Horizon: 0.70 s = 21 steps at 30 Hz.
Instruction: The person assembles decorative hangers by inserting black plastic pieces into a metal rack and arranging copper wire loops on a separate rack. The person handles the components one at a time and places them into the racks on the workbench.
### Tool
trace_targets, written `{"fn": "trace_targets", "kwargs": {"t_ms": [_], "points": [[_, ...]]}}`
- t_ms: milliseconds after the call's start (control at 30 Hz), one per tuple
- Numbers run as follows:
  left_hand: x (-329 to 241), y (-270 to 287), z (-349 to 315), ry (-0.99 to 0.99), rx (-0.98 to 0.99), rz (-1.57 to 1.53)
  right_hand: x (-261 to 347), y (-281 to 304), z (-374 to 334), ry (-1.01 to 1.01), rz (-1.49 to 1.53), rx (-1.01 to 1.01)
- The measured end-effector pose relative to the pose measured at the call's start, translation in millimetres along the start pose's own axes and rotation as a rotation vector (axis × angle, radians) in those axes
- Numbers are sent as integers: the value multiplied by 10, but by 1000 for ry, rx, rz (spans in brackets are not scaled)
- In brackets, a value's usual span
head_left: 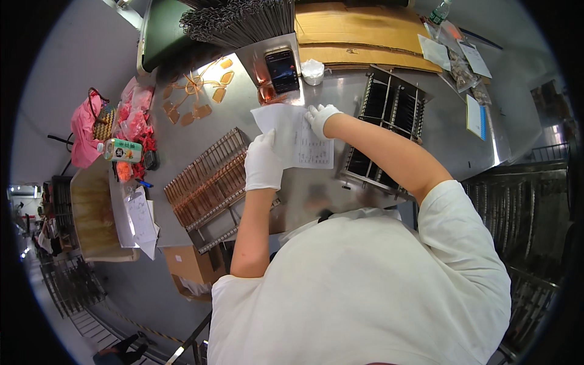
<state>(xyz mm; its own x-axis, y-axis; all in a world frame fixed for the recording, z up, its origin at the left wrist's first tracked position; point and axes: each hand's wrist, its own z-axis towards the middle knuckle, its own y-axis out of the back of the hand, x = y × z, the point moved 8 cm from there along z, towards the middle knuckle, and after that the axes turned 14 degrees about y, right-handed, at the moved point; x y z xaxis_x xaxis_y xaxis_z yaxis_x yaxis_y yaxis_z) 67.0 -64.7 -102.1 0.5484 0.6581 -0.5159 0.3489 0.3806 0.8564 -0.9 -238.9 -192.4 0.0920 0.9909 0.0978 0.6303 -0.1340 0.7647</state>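
A printed sheet of paper lies on the metal table in front of me, its upper left part lifted and curled. My left hand, in a white glove, is closed on the sheet's left edge. Also gloved in white, my right hand rests on the upper right of the sheet, its fingers stretched out and slightly apart. Left of the paper is a metal rack filled with rows of copper-coloured strips. To the right, partly behind my right forearm, stands a similar rack with dark slots.
A phone leans against a metal holder of dark wire hooks. Beside it sits a small white cup-shaped thing. Flat copper-coloured pieces lie at the far left, near a bottle and pink bags. Cardboard lies at the back.
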Motion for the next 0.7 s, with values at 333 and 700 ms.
{"fn": "trace_targets", "kwargs": {"t_ms": [333,700], "points": [[-232,1451,-496,-68,-464,-203,100,331,-164,127,11,-168],[554,1528,493,101,14,-604,157,817,-1778,85,1409,-1189]]}}
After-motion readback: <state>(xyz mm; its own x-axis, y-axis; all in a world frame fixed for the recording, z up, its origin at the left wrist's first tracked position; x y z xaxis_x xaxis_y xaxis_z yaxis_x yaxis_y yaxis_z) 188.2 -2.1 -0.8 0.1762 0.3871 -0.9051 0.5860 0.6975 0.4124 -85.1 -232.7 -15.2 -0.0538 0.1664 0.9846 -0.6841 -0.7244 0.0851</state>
